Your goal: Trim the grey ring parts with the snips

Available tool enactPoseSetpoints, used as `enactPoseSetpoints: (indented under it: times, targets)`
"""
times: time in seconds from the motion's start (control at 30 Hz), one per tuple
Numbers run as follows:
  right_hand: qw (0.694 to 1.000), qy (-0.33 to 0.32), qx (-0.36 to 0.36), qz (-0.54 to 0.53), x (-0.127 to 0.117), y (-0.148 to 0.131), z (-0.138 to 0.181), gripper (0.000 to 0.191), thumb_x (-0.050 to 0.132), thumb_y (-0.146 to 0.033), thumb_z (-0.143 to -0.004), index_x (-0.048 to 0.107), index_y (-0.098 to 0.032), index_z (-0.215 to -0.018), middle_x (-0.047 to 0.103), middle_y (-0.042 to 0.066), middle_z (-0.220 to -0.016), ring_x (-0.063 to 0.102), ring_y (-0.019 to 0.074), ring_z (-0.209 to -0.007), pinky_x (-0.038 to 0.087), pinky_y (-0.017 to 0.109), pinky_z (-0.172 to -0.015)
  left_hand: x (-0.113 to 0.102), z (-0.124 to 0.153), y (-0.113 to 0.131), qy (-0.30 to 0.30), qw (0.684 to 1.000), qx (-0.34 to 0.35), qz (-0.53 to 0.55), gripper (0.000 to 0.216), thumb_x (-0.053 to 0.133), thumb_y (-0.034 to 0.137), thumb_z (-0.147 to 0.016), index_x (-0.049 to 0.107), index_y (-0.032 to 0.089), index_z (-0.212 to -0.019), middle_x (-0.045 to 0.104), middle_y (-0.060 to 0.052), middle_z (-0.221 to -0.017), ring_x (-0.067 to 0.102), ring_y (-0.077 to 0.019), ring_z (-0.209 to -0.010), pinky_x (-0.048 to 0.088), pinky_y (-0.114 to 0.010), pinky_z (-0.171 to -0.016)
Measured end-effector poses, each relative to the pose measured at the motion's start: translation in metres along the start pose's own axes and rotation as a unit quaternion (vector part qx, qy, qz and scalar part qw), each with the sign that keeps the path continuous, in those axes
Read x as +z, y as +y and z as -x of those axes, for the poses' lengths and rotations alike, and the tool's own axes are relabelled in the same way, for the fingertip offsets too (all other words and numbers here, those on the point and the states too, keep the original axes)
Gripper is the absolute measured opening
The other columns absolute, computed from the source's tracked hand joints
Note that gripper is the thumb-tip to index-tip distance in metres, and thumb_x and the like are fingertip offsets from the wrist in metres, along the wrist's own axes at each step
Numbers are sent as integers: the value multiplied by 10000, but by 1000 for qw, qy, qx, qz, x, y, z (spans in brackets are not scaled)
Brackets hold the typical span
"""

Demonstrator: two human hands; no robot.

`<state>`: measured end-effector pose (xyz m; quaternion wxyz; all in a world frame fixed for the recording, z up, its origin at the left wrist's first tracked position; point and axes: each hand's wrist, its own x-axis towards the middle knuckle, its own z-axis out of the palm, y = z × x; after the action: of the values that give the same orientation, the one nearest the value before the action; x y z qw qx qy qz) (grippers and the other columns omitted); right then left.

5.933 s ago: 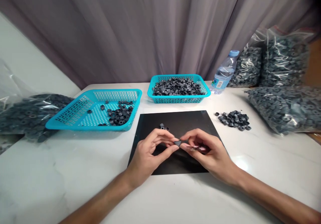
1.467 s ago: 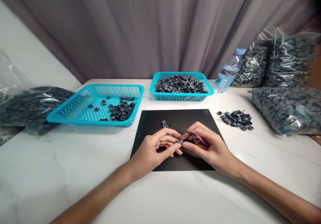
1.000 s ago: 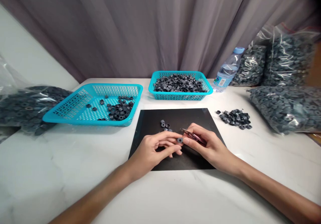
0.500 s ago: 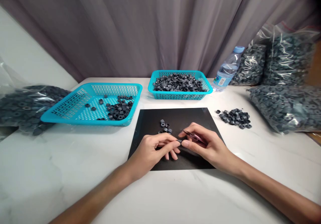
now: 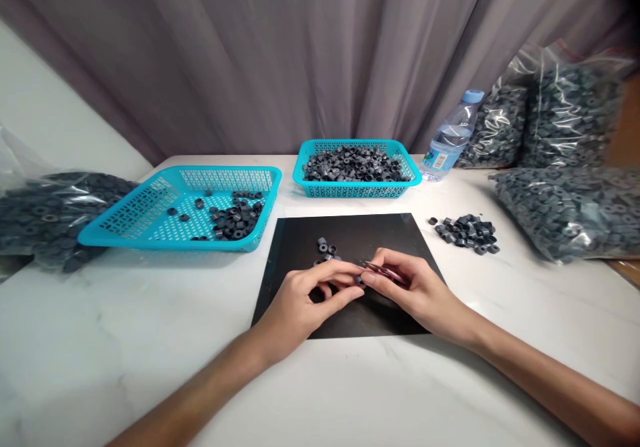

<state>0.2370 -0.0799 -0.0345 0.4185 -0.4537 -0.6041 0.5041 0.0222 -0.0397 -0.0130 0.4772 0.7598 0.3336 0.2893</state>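
A person's two bare hands meet fingertip to fingertip over a black mat (image 5: 350, 230), a small dark gray ring (image 5: 360, 280) caught where they join. The ring lies between the index finger and thumb of the left hand (image 5: 305, 300), just beside the right thumb, and is partly hidden by the fingers; whether the left hand's grip is tight on it cannot be told. The right hand (image 5: 420, 293) is curled around a slim pink-handled tool (image 5: 393, 274), its dark metal tips pointing left, above the ring and close to the left index finger. Just beyond the left fingers, a few loose rings (image 5: 327, 249) sit on the mat. To the right of the mat, a pile of similar pieces (image 5: 467, 232) rests on the white marbled table (image 5: 350, 393). A turquoise basket at left (image 5: 175, 245) holds a scattering of them, mostly toward its right end, while a smaller turquoise basket (image 5: 357, 184), behind the mat, is heaped with more. A blue-capped water bottle (image 5: 445, 147) stands at right near clear bags (image 5: 570, 213) packed with the parts; another filled bag (image 5: 60, 217) slumps at far left. A gray curtain (image 5: 250, 53) hangs behind.
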Motion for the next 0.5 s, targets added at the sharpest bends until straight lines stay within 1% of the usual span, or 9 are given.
enactPoseSetpoints:
  times: [0.07, 0.17, 0.27, 0.37, 0.43, 0.5]
  targets:
    - [1000, 0, 1, 2, 0, -1, 0, 327, 613, -481, -991, 567, -197, -834, 439, -42, -724, 363, 115, -662, 289, 260, -584, 0, 0, -1, 5, 1000, -8, 9, 144, 710, 248, -937, 761, 245, -1071, 806, 17, -946, 737, -150, -824, 545, -213, -671]
    - [1000, 19, -6, 22, -1, -1, -1, 354, 554, -505, -1017, 592, -194, -852, 410, -37, -733, 344, 121, -666, 289, 270, -591, -1, 0, -3, 1, 999, -41, 31, 156, 710, 308, -936, 767, 237, -1064, 804, -3, -934, 732, -158, -786, 545, -215, -619]
    - [998, 55, 3, 23, -2, 2, 0, 346, 511, -529, -1030, 618, -204, -980, 392, -37, -734, 337, 126, -651, 281, 273, -568, 0, 1, -4, -3, 995, -79, 55, 193, 735, 353, -916, 772, 223, -1054, 808, -33, -925, 737, -175, -800, 533, -214, -603]
    - [997, 78, 15, 3, -2, 7, 0, 359, 500, -557, -1025, 596, -220, -1105, 402, -33, -753, 349, 132, -646, 268, 274, -542, -1, 0, -4, 5, 989, -93, 119, 186, 718, 345, -930, 747, 189, -1026, 815, -68, -915, 753, -182, -790, 517, -204, -569]
    - [996, 88, 14, -12, -1, 11, -1, 359, 499, -565, -1023, 562, -235, -1148, 397, -33, -760, 355, 137, -650, 258, 275, -533, -7, -1, -2, 46, 982, -83, 163, 192, 692, 351, -951, 707, 169, -1013, 814, -80, -871, 756, -174, -708, 503, -200, -526]
    - [995, 93, 12, -25, 0, 13, -1, 351, 495, -565, -1025, 533, -250, -1176, 385, -36, -756, 358, 142, -656, 253, 275, -530, -18, -4, 0, 135, 973, -56, 180, 211, 683, 360, -962, 670, 162, -1033, 807, -80, -839, 745, -161, -636, 490, -195, -494]
